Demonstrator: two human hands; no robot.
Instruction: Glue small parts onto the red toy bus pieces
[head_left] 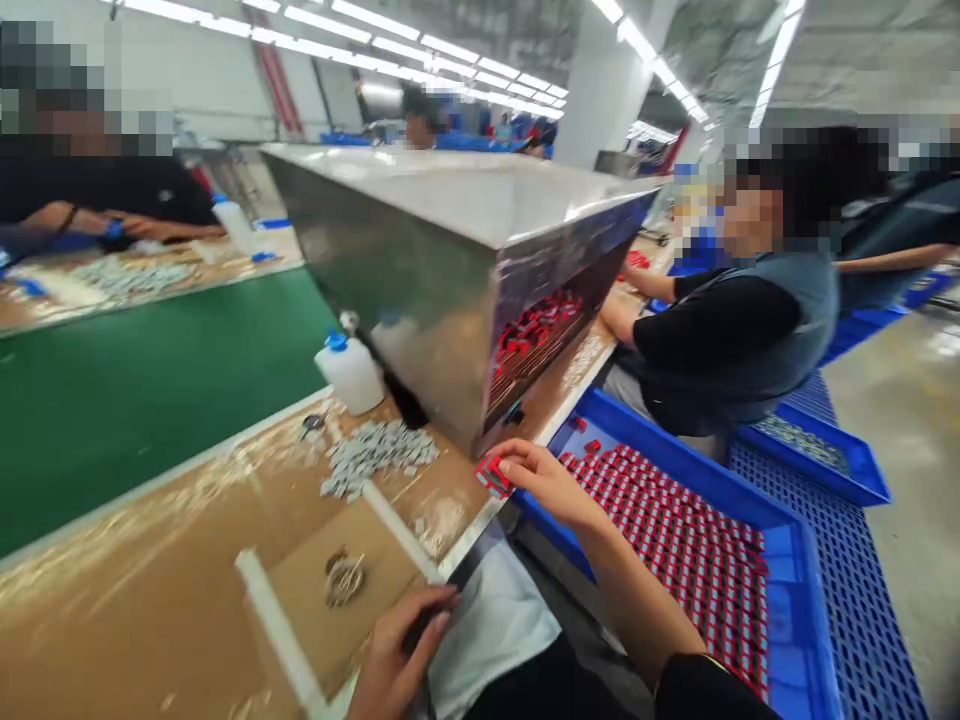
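My right hand (551,485) is closed, its fingertips and thumb pinching small red plastic pieces (493,476) with grey-blue faces. It is over the table's front edge, beside the lower corner of a metal hopper (450,340). My left hand (409,640) rests at the near table edge with thumb and fingers curled together. Whatever it may hold is too dark to make out. Right of my right arm, a blue tray (802,600) holds rows of similar red pieces (675,520). Small grey pieces (379,455) lie in a pile on the brown tabletop (172,600).
A white bottle with a blue cap (351,372) stands by the hopper. White strips (277,630) and a coil of wire-like material (345,580) lie on the table. Behind is a green belt (165,400). A co-worker (735,320) sits at right, another person (112,190) at left.
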